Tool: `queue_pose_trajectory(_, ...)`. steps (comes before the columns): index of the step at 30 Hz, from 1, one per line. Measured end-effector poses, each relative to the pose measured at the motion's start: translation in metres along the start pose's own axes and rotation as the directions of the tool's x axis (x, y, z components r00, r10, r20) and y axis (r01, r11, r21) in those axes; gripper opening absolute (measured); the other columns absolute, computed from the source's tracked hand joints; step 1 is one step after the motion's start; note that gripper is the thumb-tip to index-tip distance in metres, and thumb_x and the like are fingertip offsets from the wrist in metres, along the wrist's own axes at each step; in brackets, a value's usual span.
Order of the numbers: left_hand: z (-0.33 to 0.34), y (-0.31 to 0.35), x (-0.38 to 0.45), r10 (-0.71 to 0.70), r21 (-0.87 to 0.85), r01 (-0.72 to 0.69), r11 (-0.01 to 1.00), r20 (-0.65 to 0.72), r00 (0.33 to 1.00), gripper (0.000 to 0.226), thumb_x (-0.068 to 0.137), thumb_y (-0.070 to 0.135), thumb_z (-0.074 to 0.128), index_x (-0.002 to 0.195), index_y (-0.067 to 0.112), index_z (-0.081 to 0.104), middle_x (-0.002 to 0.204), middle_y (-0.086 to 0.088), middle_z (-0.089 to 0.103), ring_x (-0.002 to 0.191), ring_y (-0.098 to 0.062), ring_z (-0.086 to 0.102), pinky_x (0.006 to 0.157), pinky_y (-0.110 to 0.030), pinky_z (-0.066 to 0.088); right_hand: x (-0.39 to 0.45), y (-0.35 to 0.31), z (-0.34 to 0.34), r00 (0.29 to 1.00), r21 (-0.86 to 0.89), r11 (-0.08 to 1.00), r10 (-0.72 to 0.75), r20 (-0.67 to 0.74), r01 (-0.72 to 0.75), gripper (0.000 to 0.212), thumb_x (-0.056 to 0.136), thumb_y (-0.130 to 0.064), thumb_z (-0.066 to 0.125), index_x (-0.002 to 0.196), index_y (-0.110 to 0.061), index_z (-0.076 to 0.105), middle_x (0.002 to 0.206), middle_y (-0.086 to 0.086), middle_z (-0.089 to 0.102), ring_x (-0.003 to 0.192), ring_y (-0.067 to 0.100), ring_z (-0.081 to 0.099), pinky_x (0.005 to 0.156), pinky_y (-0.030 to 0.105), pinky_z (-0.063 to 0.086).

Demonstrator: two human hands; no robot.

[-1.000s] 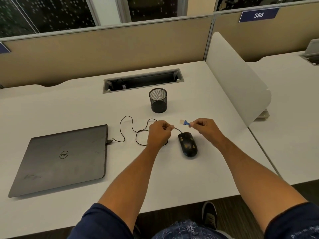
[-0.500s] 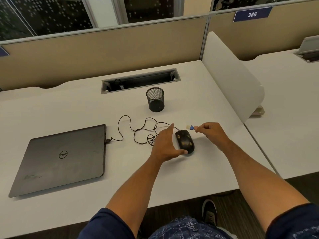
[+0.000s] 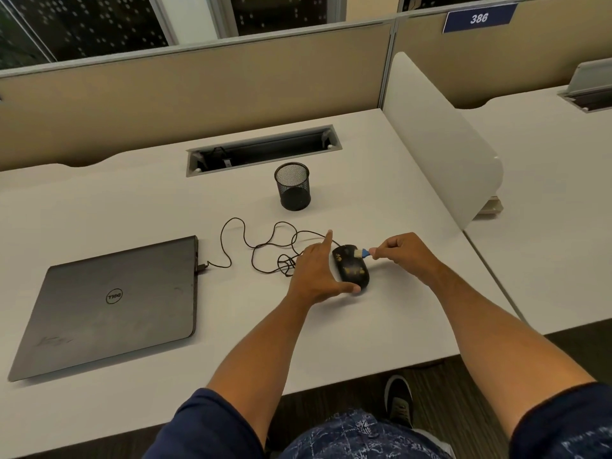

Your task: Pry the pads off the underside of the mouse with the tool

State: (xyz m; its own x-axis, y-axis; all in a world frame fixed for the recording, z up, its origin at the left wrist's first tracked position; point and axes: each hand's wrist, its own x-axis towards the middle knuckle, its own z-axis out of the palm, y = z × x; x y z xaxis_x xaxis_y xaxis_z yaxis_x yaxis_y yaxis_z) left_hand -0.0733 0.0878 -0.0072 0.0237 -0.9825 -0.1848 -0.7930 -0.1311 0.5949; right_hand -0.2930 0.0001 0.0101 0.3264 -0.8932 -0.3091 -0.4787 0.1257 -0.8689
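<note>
A black wired mouse (image 3: 351,271) with worn yellowish marks lies top side up on the white desk (image 3: 381,207); its underside is hidden. My left hand (image 3: 318,271) is spread along the mouse's left side. The thumb touches the near end, and the index finger points away past the far end. My right hand (image 3: 402,255) pinches a small blue tool (image 3: 361,252) with a pale tip. That tip sits over the far right part of the mouse.
The mouse cable (image 3: 265,250) loops left to a closed Dell laptop (image 3: 112,303). A black mesh pen cup (image 3: 292,186) stands behind the mouse, with a cable slot (image 3: 263,150) beyond it. A white divider (image 3: 440,140) borders the desk on the right.
My left hand has let go of the cable and opened along the mouse's left side. My right hand has brought the tool down and left, over the mouse.
</note>
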Motion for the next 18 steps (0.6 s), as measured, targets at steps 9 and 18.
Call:
queue_pose_trajectory(9, 0.0034, 0.0072, 0.0017, 0.013, 0.014, -0.013, 1.0, 0.017, 1.0, 0.128, 0.062, 0.061, 0.085, 0.16, 0.02, 0.014, 0.156, -0.004, 0.041, 0.142, -0.026, 0.034, 0.115, -0.044, 0.031, 0.0036, 0.0046, 0.0018, 1.0, -0.043, 0.999, 0.016, 0.012, -0.016, 0.023, 0.081, -0.03, 0.083, 0.077, -0.008, 0.082, 0.084, 0.015, 0.076, 0.078, 0.011, 0.066, 0.075, 0.027, 0.044)
queue_pose_trajectory(18, 0.0027, 0.0078, 0.0026, 0.009, 0.012, -0.01, 1.0, 0.014, 1.0, 0.127, 0.062, 0.06, 0.086, 0.159, 0.019, 0.016, 0.154, -0.004, 0.042, 0.141, -0.026, 0.035, 0.115, -0.042, 0.03, 0.0074, 0.0089, -0.0004, 0.999, -0.08, 0.996, 0.042, -0.003, -0.042, 0.023, 0.08, -0.034, 0.084, 0.074, -0.011, 0.082, 0.08, 0.02, 0.072, 0.075, 0.017, 0.058, 0.071, 0.031, 0.04)
